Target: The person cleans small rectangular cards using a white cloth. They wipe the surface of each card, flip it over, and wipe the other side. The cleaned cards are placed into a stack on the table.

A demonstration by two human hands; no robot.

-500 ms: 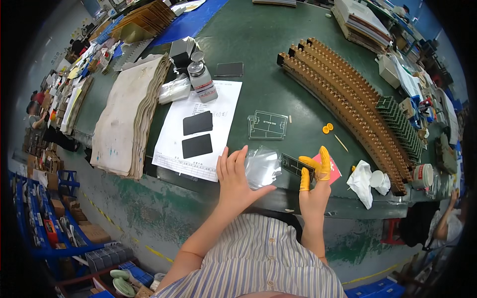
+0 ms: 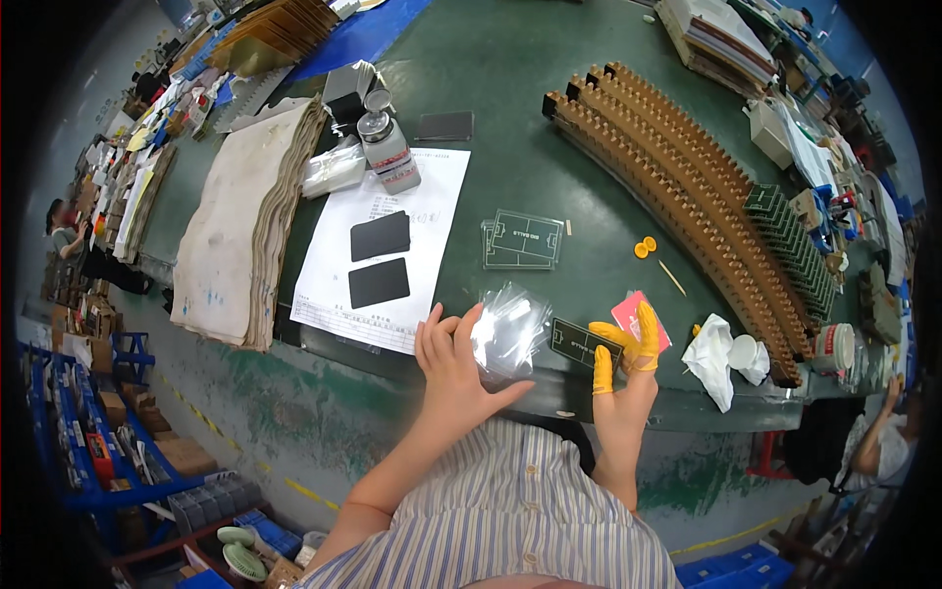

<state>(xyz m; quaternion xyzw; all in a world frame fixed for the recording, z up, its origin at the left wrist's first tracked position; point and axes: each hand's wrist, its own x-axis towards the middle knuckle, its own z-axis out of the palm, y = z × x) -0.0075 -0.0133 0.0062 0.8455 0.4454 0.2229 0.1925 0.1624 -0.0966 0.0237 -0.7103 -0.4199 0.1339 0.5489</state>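
My right hand (image 2: 625,388) wears yellow finger cots on thumb and fingers and pinches a dark green card with white line markings (image 2: 577,339) by its right end. To its left, my left hand (image 2: 456,368) rests with fingers and thumb apart around the lower left of a stack of clear plastic sleeves (image 2: 512,332). The card's left end is close to the sleeves. Beyond them lies a small pile of similar green line-marked cards (image 2: 523,240). A pink card (image 2: 643,319) lies behind my right hand's fingers, partly hidden by them.
Black cards (image 2: 380,283) lie on a printed sheet (image 2: 324,299) at left, beside a pump bottle (image 2: 390,152) and cardboard sheets (image 2: 240,221). At right stand long slotted wooden racks (image 2: 677,196), partly filled with green cards. Crumpled white tissue (image 2: 708,358), yellow finger cots (image 2: 644,247) and a toothpick (image 2: 673,278) lie nearer.
My right hand's raised forefinger has bent down toward the card, and more of the pink card shows. My left hand has shifted slightly left beside the sleeves. The whole view has moved a little.
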